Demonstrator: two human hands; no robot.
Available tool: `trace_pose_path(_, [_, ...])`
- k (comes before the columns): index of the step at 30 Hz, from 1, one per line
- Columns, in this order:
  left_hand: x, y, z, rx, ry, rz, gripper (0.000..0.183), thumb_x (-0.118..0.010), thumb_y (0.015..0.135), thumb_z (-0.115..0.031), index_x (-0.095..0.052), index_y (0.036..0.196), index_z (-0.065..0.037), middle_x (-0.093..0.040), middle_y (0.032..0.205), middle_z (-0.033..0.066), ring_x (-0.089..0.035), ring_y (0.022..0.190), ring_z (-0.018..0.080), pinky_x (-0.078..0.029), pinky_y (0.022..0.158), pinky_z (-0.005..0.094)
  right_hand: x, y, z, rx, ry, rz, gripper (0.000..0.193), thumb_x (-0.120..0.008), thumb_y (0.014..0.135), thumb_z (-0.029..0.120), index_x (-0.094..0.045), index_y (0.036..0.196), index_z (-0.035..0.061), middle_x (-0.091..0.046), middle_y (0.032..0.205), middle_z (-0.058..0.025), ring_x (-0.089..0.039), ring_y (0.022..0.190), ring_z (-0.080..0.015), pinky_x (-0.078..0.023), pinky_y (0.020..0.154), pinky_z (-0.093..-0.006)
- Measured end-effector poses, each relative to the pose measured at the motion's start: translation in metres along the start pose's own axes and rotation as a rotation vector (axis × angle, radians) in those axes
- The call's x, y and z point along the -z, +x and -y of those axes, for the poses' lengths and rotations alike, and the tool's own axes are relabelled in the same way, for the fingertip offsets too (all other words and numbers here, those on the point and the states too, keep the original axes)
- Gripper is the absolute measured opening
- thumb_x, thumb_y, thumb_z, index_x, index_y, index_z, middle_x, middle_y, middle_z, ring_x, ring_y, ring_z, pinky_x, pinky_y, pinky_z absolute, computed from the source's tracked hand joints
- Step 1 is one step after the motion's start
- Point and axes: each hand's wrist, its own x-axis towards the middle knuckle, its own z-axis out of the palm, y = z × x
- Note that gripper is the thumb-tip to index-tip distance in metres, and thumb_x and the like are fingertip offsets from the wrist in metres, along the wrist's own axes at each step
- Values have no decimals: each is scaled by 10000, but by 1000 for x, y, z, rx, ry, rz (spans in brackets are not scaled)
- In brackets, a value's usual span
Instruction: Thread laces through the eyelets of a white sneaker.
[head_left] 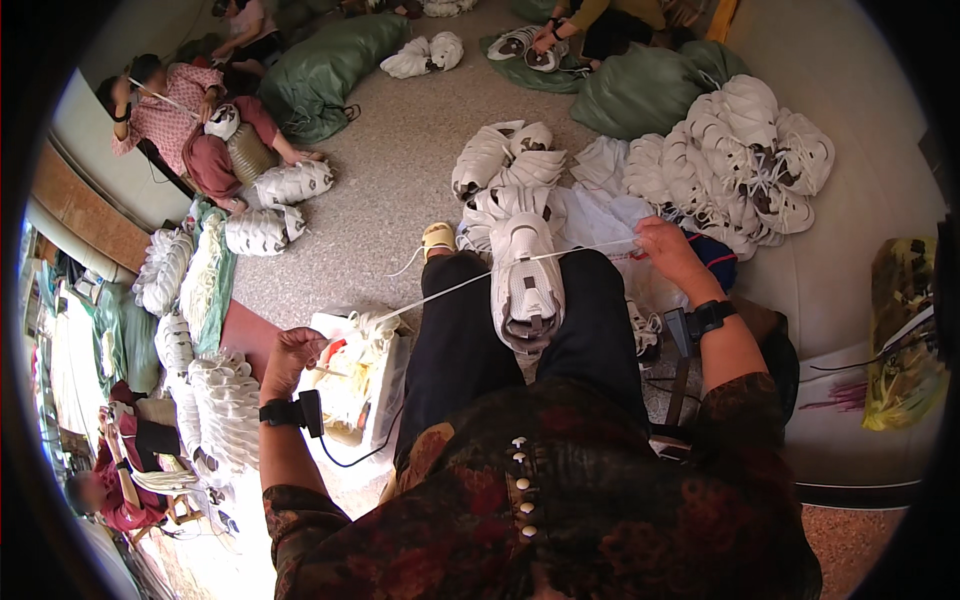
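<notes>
A white shoe (527,275) rests across my lap between the knees of my dark trousers. A thin white shoelace (440,294) runs across it, drawn out nearly straight to both sides. At its right end my right hand (672,262) is closed, pinching the lace between the fingers. My left hand (292,360) is out to the left with fingers pinched together, at the lace's other end, beside a bin. How the lace passes through the shoe is too small to make out.
A white bin (388,395) of loose laces stands left of my leg. White shoes lie stacked ahead (490,160), at the right (735,160) and at the left (222,405). Green sacks (335,75) lie farther off. Several other people sit working around the floor (400,150).
</notes>
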Motion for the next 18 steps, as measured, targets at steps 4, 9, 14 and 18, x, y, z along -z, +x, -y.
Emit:
trace_pose_path(4, [-32,-7,-65,-54,-16,141,184,-727,739,-194,-659,765,-25,-585,602,-11,-454,506,41,-349,466,190,61,-18,-24,-378,-35,-135,196,-544,825,118,-525,700,-32,-527,639,-166,-534,604,-284,-429,598,-363])
trace_pose_path(9, [-31,5,-81,-113,113,160,122,-696,765,-109,-662,800,4,-635,685,6,-525,590,64,-422,541,216,158,-76,-89,-371,-235,-379,205,-539,838,114,-500,704,-35,-461,583,-123,-442,550,-192,-372,552,-322])
trace_pose_path(14, [27,-6,-36,-27,243,-34,34,-663,777,-49,-669,789,-18,-619,653,-10,-490,548,49,-383,500,200,214,-115,-82,-464,-251,-135,214,-549,825,113,-493,676,-30,-446,580,-76,-415,565,-149,-364,555,-296])
trace_pose_path(18, [76,-32,-15,96,207,-142,32,-656,774,-65,-670,780,-37,-590,617,-25,-473,530,39,-359,478,196,243,-148,-81,-496,-257,-108,203,-562,785,109,-491,657,-32,-439,571,-91,-430,573,-157,-371,571,-298])
